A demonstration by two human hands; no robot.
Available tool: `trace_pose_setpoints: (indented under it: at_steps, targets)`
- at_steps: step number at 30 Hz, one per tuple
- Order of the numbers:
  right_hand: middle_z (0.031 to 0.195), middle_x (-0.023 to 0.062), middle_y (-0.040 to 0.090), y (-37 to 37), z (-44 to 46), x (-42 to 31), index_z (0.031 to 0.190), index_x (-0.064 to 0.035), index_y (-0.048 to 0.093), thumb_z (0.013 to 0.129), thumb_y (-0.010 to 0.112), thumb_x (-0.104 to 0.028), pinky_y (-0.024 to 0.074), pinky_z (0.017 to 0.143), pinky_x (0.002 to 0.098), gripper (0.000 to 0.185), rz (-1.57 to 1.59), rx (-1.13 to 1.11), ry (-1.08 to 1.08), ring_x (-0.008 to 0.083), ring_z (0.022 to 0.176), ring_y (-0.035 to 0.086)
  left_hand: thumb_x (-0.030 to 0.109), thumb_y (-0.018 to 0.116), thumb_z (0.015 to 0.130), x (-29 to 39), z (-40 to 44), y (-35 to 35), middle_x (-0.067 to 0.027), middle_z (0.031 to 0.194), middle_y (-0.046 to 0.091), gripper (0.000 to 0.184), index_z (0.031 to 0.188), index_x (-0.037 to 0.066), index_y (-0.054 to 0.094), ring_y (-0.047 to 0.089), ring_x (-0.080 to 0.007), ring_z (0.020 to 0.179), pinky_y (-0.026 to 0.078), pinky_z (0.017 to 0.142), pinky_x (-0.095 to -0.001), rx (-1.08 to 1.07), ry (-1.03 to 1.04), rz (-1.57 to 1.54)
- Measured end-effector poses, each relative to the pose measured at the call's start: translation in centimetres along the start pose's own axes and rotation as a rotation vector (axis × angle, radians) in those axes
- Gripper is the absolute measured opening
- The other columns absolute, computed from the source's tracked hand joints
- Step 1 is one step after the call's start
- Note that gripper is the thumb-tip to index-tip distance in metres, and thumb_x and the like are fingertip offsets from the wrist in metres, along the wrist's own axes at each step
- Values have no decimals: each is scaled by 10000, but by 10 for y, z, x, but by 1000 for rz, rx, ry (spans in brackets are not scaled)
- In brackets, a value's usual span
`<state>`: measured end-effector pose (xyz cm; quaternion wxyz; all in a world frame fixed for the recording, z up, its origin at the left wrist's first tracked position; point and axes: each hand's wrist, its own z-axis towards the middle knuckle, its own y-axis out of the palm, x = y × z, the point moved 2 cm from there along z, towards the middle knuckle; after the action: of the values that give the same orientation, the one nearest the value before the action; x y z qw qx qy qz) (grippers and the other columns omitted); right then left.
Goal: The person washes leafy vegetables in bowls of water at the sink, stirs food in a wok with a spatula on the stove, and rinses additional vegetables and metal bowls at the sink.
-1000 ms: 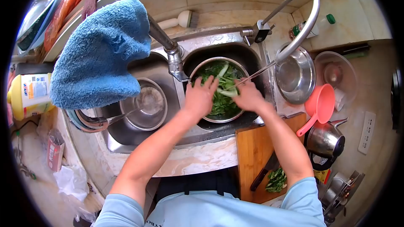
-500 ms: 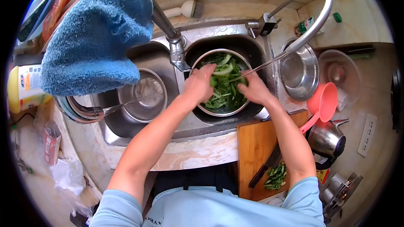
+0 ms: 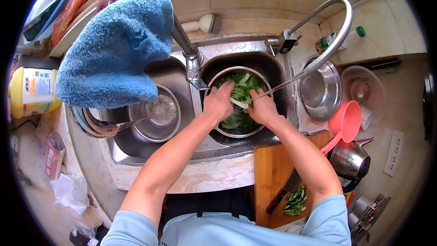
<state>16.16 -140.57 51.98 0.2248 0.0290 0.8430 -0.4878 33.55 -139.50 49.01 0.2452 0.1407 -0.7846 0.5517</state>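
Observation:
A round metal bowl (image 3: 236,134) of chopped leafy greens (image 3: 241,120) sits in the right sink basin. Both hands reach into it from the near side. My left hand (image 3: 219,103) is at the bowl's left, its fingers curled into the leaves and their tips partly hidden. On the right, my right hand (image 3: 263,108) closes its fingers round some greens, a pale stalk beside its thumb. Dark wet leaves lie lower in the bowl, below the hands. A thin metal spout (image 3: 284,83) slants over the bowl's right rim, close to the right hand.
A metal bowl (image 3: 172,125) stands in the left basin. The blue towel (image 3: 109,59) hangs at upper left, near the faucet (image 3: 194,66). At right are a cutting board (image 3: 266,168) with a knife (image 3: 276,200) and chopped greens (image 3: 296,200), a pink ladle (image 3: 348,120) and a kettle (image 3: 346,157).
My hands have come closer together in the bowl, the right one moving left with greens gathered between them. The whole view has shifted slightly, so the sink appears lower.

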Motion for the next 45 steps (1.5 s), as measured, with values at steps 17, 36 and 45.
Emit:
trace_pose_setpoints:
  at_steps: [17, 36, 45]
  targets:
    - [1367, 302, 390, 11, 0, 5, 1390, -45, 397, 819, 630, -175, 483, 929, 512, 630, -73, 26, -23, 494, 1121, 526, 200, 677, 726, 24, -24, -7, -87, 1534, 335, 748, 1430, 123, 435, 383, -443, 1314, 420, 1013, -530, 94, 92, 241]
    - [1398, 272, 415, 26, -8, 5, 1458, -59, 341, 780, 680, -141, 460, 991, 491, 763, -97, 14, 81, 463, 1267, 433, 71, 617, 744, 17, -28, -5, -162, 1269, 599, 522, 1265, 78, 591, 595, -422, 1088, 539, 885, -438, 116, 0, 239]
    - [1254, 353, 449, 32, 26, 16, 1251, -19, 487, 909, 475, -161, 478, 903, 544, 370, 134, 59, 188, 511, 1018, 589, 167, 604, 801, -8, 30, 16, -255, 1032, 659, 298, 1067, 36, 638, 624, -415, 991, 509, 857, -476, 18, -151, -333]
